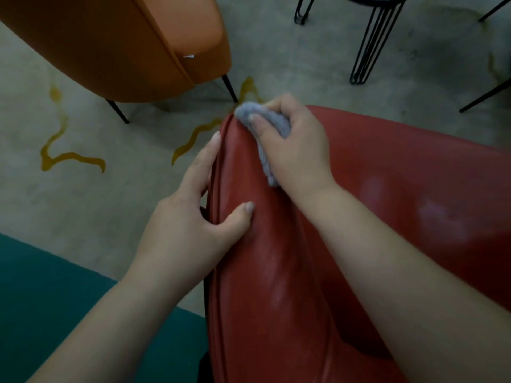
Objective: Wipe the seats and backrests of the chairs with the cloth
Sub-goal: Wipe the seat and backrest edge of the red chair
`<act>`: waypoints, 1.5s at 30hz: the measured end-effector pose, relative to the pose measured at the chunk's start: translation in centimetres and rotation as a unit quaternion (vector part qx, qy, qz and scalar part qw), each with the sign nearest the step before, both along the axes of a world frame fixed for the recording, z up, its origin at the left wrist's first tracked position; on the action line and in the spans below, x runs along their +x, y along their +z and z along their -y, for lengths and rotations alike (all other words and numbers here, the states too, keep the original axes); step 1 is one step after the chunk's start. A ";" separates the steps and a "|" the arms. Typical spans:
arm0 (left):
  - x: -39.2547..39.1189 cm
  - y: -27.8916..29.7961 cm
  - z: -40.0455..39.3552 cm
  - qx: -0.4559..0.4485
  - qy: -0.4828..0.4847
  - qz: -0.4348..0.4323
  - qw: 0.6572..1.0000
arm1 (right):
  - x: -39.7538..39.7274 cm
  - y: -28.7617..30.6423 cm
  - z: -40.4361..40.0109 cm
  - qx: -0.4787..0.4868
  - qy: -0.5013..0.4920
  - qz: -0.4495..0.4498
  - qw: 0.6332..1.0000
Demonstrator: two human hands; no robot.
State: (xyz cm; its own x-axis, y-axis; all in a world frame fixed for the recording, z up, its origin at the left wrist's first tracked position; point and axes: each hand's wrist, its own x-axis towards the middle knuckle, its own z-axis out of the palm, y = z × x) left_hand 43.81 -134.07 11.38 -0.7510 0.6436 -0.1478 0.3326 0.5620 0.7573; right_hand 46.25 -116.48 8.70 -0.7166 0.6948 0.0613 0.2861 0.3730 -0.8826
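A red leather chair (387,175) fills the lower right of the head view, its piped edge running down the middle. My right hand (298,145) grips a fluffy grey cloth (272,121) and presses it on the chair's top corner. My left hand (193,217) holds the chair's left edge, thumb lying on the red surface and fingers wrapped over the rim. Pale smears show on the red leather to the right.
An orange chair (124,45) on thin black legs stands at the upper left. Black wire legs (370,42) of other furniture stand at the upper right. The concrete floor (83,189) bears yellow squiggles. A teal surface (55,299) lies at the lower left.
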 end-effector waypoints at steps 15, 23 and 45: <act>-2.4 0.5 -2.4 -0.066 -0.033 -0.030 0.997 | 1.5 -1.8 -0.1 -0.093 -0.097 0.010 0.991; -1.8 0.0 -2.8 -0.061 0.003 -0.031 0.998 | 7.4 -2.5 3.3 -0.094 -0.091 -0.005 0.991; -1.5 -0.2 -2.8 -0.075 0.038 -0.052 0.995 | 2.4 -4.9 -0.4 -0.226 -0.154 0.027 0.962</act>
State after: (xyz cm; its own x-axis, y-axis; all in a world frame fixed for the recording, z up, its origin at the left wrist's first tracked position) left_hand 42.34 -131.29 11.22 -0.8126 0.5612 -0.1574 0.3566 0.6923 0.6273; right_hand 48.64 -116.08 3.84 -0.4664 0.8216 -0.3277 0.3714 -0.1544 -0.9156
